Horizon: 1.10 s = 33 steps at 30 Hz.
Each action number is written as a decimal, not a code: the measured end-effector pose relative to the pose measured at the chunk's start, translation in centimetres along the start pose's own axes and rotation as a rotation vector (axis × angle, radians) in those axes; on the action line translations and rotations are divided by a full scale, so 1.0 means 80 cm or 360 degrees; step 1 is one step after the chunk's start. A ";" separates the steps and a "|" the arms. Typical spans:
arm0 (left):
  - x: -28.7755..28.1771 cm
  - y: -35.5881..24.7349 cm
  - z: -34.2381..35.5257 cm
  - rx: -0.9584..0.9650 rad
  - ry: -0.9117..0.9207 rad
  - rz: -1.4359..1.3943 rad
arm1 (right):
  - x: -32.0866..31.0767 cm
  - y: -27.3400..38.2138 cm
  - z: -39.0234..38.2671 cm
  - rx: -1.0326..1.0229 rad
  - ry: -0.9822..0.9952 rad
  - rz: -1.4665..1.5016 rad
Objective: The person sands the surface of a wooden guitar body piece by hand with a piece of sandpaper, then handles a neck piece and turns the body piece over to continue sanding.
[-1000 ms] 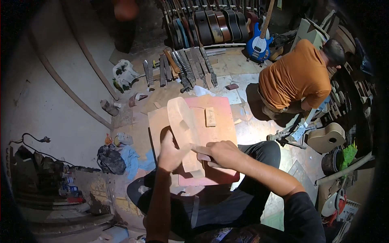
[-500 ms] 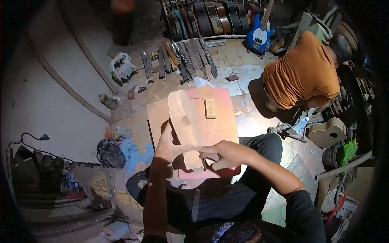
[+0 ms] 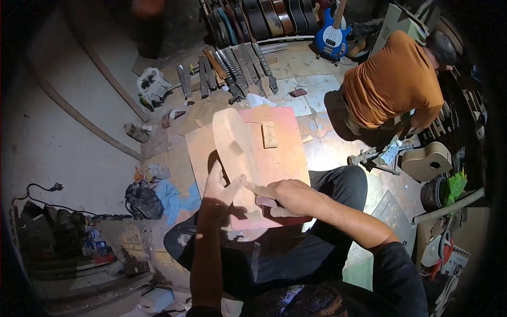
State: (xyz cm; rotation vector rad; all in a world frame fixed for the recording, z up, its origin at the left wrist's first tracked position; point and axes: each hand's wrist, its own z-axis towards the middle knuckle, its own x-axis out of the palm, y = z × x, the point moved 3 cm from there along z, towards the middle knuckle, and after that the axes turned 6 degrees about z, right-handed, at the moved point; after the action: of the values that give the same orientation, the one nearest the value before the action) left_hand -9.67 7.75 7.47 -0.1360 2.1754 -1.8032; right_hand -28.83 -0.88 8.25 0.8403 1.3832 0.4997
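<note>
A pale, curved wooden piece [image 3: 228, 138] with a rounded far end stands on a pink-and-tan board [image 3: 290, 169] before my crossed legs. My left hand [image 3: 215, 194] grips its near left side, thumb over the wood. From the right, my right hand [image 3: 293, 196] is closed round a small reddish-brown block [image 3: 265, 201], which looks like a sanding block and is partly hidden by the fingers. Its index finger reaches to the wood close to my left thumb. On the board beyond lies a small tan wooden block [image 3: 270, 135].
Several guitar necks [image 3: 237, 68] lie on the floor ahead, with a row of guitars [image 3: 280, 18] behind. A blue bass guitar [image 3: 332, 36] leans nearby. A person in an orange shirt [image 3: 391, 84] crouches at right, near a pale guitar body [image 3: 426, 161]. A black bag [image 3: 143, 201] sits left.
My right hand with the block has shifted slightly up and left along the wood. My left hand stays on the piece. The whole view has moved a little, and the other person's arm has shifted.
</note>
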 end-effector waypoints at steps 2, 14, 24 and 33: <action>0.015 -0.006 0.001 0.0047 -0.0141 0.0057 | 0.006 -0.009 0.001 -0.0101 -0.0112 0.0209; 0.021 0.009 -0.012 -0.0385 -0.0280 0.0163 | 0.002 -0.002 0.004 0.0186 0.0061 0.0637; 0.006 0.089 -0.014 0.0543 -0.0434 0.1053 | 0.002 -0.007 0.021 0.0317 -0.0688 0.1150; 0.020 0.073 -0.007 -0.0180 -0.0274 0.0111 | 0.027 -0.030 0.047 0.0786 -0.0390 0.1507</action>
State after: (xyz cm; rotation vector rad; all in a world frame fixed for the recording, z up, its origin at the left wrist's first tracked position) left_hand -10.65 9.07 1.59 -0.2293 2.1325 -1.5704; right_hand -25.19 -1.58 4.92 1.9138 0.8152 0.7417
